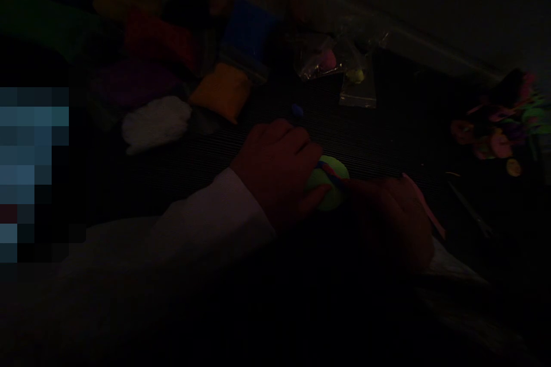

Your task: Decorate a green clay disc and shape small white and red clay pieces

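Observation:
The scene is very dark. A flat, round, light-green piece (pixel 338 199), apparently modelling clay, lies on the dark table under my hands. My left hand (pixel 279 166) is curled over its left side, thumb along the near part and fingers at the far edge. Across the green piece runs a thin red-and-blue strip (pixel 329 171) that looks twisted. My right hand (pixel 391 212) is closed at the strip's right end, its fingertips touching there; the fingers underneath are in shadow. A pink stick-like thing (pixel 424 205) shows beside my right hand; whether it is held is unclear.
Bags of coloured clay, including white (pixel 155 123), orange (pixel 224 90) and blue (pixel 249 28), lie at the left and back. A small blue lump (pixel 297 109) sits beyond my left hand. Clear bags (pixel 358 89), scissors-like metal (pixel 469 206) and colourful pieces (pixel 499 143) lie further right.

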Motion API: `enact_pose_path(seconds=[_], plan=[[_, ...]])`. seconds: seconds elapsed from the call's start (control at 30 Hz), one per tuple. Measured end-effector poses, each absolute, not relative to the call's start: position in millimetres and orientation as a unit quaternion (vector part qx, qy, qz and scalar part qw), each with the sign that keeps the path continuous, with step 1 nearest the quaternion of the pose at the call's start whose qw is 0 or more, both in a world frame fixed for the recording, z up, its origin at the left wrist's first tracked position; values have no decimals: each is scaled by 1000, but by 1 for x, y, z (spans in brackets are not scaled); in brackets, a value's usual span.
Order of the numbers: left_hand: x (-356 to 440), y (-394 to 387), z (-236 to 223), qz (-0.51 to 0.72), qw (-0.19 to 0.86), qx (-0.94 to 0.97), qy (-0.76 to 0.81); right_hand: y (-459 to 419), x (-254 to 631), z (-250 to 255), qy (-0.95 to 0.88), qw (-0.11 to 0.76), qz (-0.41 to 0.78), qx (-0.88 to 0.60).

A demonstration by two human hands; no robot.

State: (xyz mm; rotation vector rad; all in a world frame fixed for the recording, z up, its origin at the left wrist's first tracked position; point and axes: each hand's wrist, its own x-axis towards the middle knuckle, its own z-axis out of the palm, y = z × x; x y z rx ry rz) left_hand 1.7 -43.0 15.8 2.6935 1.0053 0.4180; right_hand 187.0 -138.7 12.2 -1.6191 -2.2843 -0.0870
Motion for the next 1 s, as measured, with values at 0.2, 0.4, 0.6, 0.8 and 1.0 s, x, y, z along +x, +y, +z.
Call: enact_pose_path(seconds=[0.2, 0.4, 0.6, 0.8, 1.0], plan=[[1, -43, 16, 156, 112, 922, 335, -145, 183, 15, -784, 164, -23, -598], [-3, -40, 23, 116, 119, 928, 332, -151, 186, 17, -771, 174, 3, -613], [-7, -36, 21, 118, 147, 938, 291, -151, 186, 16, -793, 211, 5, -571], [-6, -37, 22, 105, 146, 944, 278, -151, 185, 15, -797, 216, -2, -564], [-4, -38, 22, 105, 149, 944, 276, -150, 187, 13, -804, 197, -8, -560]])
